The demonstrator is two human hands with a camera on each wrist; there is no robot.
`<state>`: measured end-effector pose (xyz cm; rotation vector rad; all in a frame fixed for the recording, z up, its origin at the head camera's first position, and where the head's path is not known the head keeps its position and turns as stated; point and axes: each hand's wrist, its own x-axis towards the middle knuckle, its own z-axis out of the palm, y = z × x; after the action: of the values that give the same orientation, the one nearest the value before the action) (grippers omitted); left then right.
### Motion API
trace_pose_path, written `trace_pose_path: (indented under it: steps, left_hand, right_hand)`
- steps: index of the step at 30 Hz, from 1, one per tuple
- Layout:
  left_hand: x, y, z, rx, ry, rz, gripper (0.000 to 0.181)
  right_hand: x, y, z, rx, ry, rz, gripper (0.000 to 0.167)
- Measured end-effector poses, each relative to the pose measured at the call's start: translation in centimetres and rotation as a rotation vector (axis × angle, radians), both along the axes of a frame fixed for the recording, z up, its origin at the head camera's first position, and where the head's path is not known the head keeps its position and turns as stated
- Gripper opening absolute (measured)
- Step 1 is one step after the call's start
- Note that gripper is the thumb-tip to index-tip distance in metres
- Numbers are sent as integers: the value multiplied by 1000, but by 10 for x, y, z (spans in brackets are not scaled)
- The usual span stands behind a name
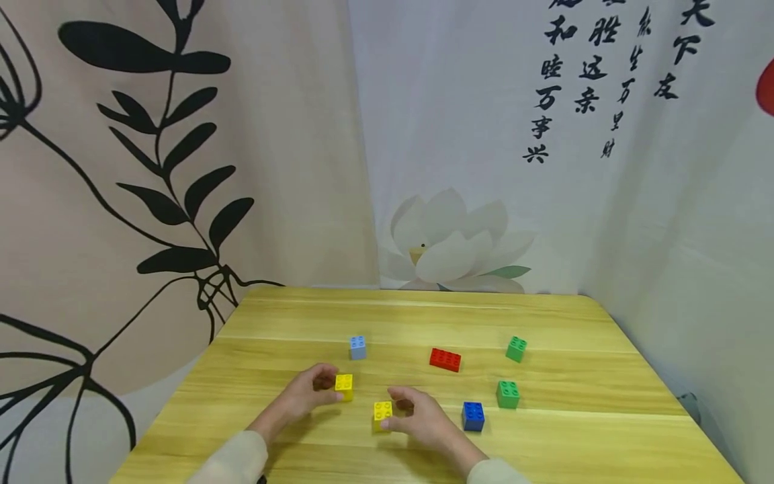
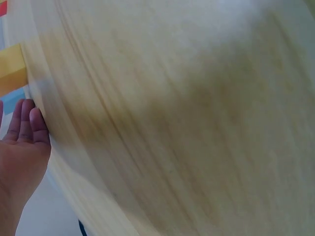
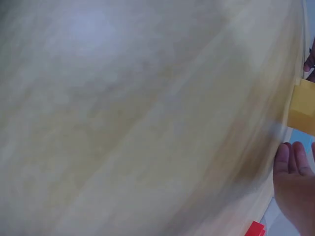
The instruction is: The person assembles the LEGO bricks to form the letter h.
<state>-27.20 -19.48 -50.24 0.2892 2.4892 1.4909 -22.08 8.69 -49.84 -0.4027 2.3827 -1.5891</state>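
Observation:
My left hand (image 1: 304, 393) pinches a yellow brick (image 1: 345, 382), its thumb on the front side and its fingers by the back. To the right and nearer, my right hand (image 1: 424, 418) likewise pinches a second yellow brick (image 1: 381, 407) between thumb and fingers. A short gap separates the two bricks. In the left wrist view, a yellow brick (image 2: 12, 69) shows past the fingertips (image 2: 24, 119). The right wrist view has a yellow brick (image 3: 302, 108) beyond the fingers (image 3: 290, 158) at its right edge. Both wrist views cut off part of the grip.
A light blue brick (image 1: 357, 348) sits farther back on the wooden table (image 1: 574, 363). A red brick (image 1: 445, 359) lies right of it. Two green bricks, one behind (image 1: 516, 349) and one nearer (image 1: 508, 395), stand at the right. A dark blue brick (image 1: 473, 417) is beside my right hand.

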Motion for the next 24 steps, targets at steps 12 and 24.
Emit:
trace_pose_path:
  steps: [12, 24]
  left_hand:
    - [-1, 1, -2, -35, 12, -20, 53]
    - [1, 5, -5, -31, 58, -66, 47]
  right_hand:
    - [-3, -3, -6, 50, 25, 3, 57]
    - [-4, 0, -6, 64, 64, -26, 39]
